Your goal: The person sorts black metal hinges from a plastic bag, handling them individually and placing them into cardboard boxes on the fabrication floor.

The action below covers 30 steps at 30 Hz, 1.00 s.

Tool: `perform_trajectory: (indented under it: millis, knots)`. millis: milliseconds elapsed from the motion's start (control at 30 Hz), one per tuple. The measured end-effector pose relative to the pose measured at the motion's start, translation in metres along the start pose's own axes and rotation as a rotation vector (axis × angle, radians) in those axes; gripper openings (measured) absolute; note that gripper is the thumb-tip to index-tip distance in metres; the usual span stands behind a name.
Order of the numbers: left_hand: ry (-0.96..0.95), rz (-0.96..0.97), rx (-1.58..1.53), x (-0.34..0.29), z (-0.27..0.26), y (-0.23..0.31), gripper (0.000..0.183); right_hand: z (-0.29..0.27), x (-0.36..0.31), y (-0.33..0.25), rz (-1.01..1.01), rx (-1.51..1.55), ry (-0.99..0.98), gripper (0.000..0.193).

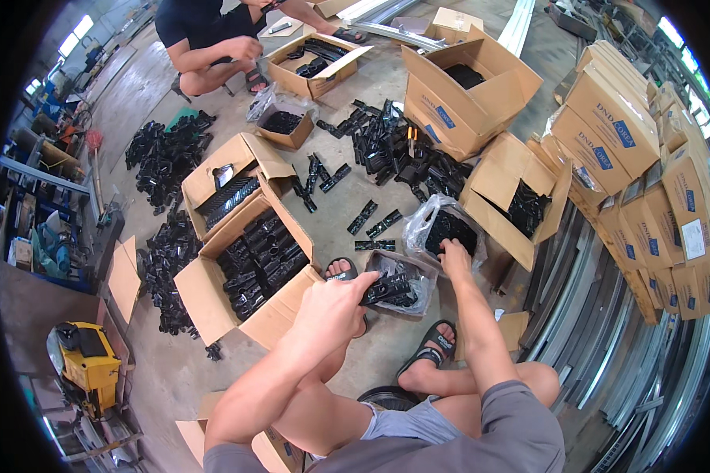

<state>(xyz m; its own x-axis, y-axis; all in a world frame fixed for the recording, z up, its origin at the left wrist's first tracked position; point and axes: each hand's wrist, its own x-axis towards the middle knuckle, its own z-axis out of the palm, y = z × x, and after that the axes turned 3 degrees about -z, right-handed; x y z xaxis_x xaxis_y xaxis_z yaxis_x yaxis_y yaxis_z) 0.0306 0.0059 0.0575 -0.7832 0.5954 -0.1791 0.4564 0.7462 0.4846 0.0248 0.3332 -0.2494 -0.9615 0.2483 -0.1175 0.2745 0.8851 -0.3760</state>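
Single head view, left fisheye of side-by-side pair. Looks down and forward over wearer's lap [414,424]. Left hand [339,303], right hand [454,258] near, around mid-frame; co-worker [205,31] farther off, top edge. Wide field, dark rim.

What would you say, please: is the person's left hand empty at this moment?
No, the left hand is holding a glossy black part, which sticks out to the right of the fingers.

Bright daylight | windows [76,36] overexposed (both upper sides) | metal strips [519,30] glinting | edges bowed, rim black
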Motion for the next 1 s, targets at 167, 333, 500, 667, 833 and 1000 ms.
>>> perform_trajectory:
  millis: [167, 333, 500, 667, 833, 1000]
  knots:
    - [-0.019, -0.023, 0.0, 0.001, -0.001, -0.004, 0.059, 0.0, 0.008, -0.004, -0.019, -0.022, -0.09, 0.027]
    - [0.006, -0.011, -0.013, 0.002, 0.006, -0.009, 0.06, 0.0, 0.02, 0.007, -0.007, -0.097, -0.174, 0.023]
    - [0.05, -0.01, -0.015, 0.001, 0.002, -0.006, 0.05, -0.016, 0.013, 0.002, 0.063, 0.06, -0.048, 0.018]
    - [0.017, -0.015, 0.124, -0.003, 0.009, -0.011, 0.053, -0.123, -0.033, -0.116, -0.247, 0.642, 0.119, 0.015]
    - [0.084, 0.034, 0.148, -0.002, 0.012, 0.0, 0.05, -0.218, -0.093, -0.192, -0.617, 0.735, -0.088, 0.016]
    - [0.096, 0.044, 0.179, -0.003, 0.013, 0.005, 0.051, -0.216, -0.105, -0.2, -0.682, 0.586, -0.101, 0.017]
